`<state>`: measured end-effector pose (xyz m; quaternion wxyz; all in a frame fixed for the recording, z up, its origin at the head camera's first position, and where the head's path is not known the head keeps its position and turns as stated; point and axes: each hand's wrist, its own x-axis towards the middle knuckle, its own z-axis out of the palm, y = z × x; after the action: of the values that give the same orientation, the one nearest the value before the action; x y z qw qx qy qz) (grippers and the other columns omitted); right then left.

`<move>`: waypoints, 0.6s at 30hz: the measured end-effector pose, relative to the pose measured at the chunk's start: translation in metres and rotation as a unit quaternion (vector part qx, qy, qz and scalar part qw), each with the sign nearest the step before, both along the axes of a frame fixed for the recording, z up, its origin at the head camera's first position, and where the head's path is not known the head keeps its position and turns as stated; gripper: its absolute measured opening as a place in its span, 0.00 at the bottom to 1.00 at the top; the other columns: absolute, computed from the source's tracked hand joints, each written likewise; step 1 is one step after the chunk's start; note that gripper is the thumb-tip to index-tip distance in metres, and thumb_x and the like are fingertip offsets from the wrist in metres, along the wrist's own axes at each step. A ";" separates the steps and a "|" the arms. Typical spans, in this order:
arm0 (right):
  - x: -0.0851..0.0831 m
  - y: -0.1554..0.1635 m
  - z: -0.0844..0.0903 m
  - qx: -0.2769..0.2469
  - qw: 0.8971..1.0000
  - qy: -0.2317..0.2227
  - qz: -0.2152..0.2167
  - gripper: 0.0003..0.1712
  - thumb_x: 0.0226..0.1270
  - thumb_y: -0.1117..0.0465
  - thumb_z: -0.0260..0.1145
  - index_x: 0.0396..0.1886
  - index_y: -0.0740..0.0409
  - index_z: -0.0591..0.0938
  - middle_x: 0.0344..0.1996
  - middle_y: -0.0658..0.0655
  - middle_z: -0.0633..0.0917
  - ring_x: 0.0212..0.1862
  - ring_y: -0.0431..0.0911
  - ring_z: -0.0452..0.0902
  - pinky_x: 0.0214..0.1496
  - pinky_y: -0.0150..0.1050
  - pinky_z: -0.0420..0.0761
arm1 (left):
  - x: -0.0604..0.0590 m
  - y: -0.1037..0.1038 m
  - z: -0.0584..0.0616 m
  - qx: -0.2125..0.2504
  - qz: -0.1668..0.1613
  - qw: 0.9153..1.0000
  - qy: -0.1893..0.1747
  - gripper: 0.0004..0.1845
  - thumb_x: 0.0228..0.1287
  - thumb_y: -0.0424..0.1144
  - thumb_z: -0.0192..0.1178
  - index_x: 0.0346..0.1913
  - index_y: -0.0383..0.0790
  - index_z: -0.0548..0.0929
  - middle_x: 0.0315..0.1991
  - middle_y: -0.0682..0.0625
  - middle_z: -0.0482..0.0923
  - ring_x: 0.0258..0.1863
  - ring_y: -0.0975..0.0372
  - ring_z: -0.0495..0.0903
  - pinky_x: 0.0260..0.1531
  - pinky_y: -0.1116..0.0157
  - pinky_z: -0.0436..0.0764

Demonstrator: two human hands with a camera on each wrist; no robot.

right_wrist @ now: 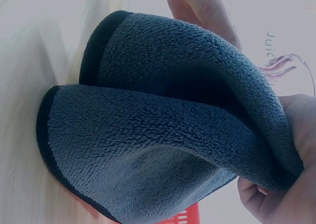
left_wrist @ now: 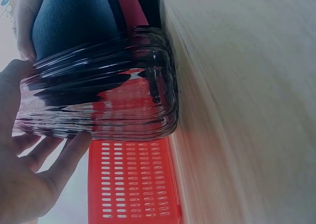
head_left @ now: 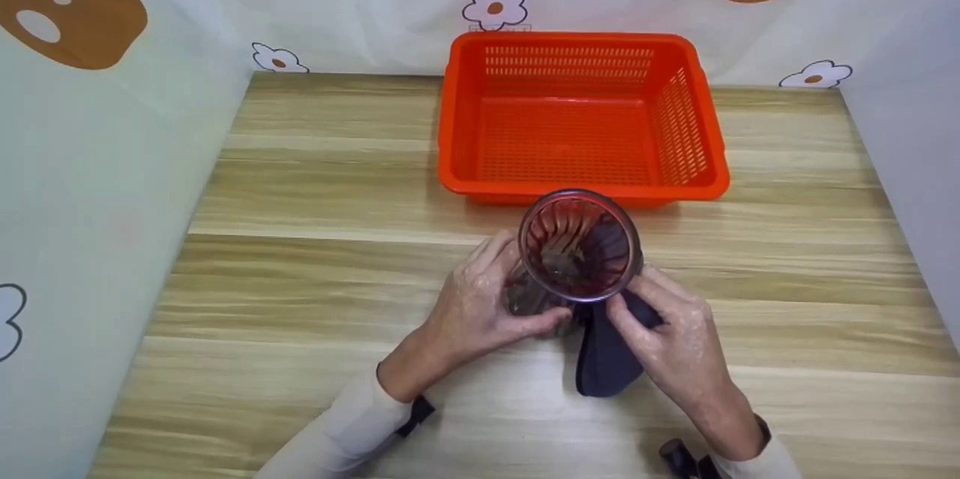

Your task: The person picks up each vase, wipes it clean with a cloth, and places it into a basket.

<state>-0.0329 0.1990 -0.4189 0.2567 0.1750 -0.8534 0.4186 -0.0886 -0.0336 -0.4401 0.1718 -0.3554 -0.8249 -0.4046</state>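
Observation:
A clear, ribbed glass vase [head_left: 559, 239] with a wide round mouth stands above the wooden table, mouth facing up toward the head camera. My left hand [head_left: 480, 306] grips its side, thumb in front and fingers behind; the left wrist view shows the ribbed wall [left_wrist: 113, 105] between them. At the vase's right rim, my right hand [head_left: 679, 336] pinches a dark grey cloth [head_left: 609, 359]. The cloth hangs below the rim, and in the right wrist view its fuzzy folds [right_wrist: 148, 110] with a black edge drape from the fingers. Part of the cloth lies hidden behind the glass.
Just beyond the vase sits a red plastic basket [head_left: 581, 190] with slotted walls and nothing in it. Wood-grain table [head_left: 315, 299] surrounds the hands. A white sheet with flower prints [head_left: 360, 6] bounds the back and both sides.

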 end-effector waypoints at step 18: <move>0.000 0.003 -0.008 0.015 1.000 0.000 0.002 0.15 0.51 0.76 0.75 0.37 0.57 0.90 0.40 0.50 0.88 0.40 0.47 0.85 0.47 0.25 0.79 | 0.000 0.000 -0.001 0.000 0.006 1.000 0.004 0.42 0.54 0.62 0.74 0.65 0.39 0.76 0.56 0.49 0.77 0.52 0.61 0.78 0.54 0.62 0.79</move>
<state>-0.0329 0.2017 -0.4270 0.2529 0.1804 -0.8594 0.4061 -0.0886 -0.0337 -0.4407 0.1779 -0.3519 -0.8263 -0.4021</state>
